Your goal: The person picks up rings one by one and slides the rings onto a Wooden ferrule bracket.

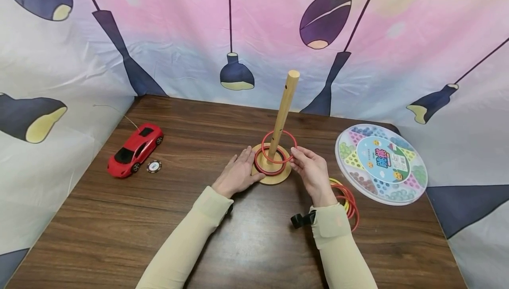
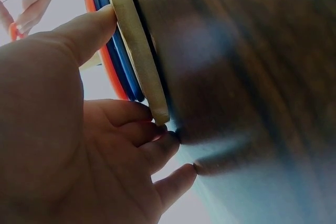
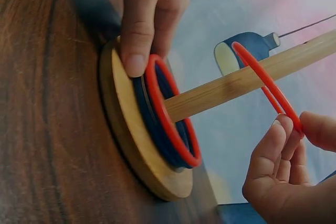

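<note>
A red ring (image 3: pixel 269 85) is held around the wooden post (image 1: pixel 283 108), pinched near its four o'clock by the right hand (image 1: pixel 312 173) in a narrow grip. The round base (image 1: pixel 274 180) is touched at nine o'clock by the left hand (image 1: pixel 235 174), its grip wide (the fingers almost straight).

Up above the wooden tabletop (image 1: pixel 246 249), the head view looks forward and down to the far edge (image 1: pixel 199 103); the two wrist views, tipped sideways, peer in low and close, both catching the ring-toss base (image 3: pixel 122 95).
</note>
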{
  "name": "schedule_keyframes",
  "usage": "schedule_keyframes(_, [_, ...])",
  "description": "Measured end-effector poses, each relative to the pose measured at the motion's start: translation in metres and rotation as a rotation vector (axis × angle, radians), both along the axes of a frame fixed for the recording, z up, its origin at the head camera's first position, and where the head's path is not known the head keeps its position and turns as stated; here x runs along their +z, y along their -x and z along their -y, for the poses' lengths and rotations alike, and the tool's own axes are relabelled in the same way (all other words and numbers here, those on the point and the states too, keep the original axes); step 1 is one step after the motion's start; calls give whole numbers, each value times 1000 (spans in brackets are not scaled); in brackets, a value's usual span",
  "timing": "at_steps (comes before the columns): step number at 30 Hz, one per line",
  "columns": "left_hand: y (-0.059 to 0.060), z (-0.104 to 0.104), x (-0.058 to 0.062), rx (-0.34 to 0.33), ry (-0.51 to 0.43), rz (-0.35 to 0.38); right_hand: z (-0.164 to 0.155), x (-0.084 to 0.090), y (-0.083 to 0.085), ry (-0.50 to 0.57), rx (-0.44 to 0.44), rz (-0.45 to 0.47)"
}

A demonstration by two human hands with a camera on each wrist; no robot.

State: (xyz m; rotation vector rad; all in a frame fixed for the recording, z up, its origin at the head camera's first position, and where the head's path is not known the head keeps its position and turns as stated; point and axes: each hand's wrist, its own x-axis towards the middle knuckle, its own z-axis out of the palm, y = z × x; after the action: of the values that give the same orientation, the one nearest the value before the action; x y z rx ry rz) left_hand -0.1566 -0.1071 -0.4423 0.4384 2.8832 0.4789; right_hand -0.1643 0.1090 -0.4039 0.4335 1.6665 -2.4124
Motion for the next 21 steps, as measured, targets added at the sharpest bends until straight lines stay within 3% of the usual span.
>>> schedule_keyframes(21, [-1, 0, 2, -4, -4, 0, 1, -17, -1, -19, 29, 42])
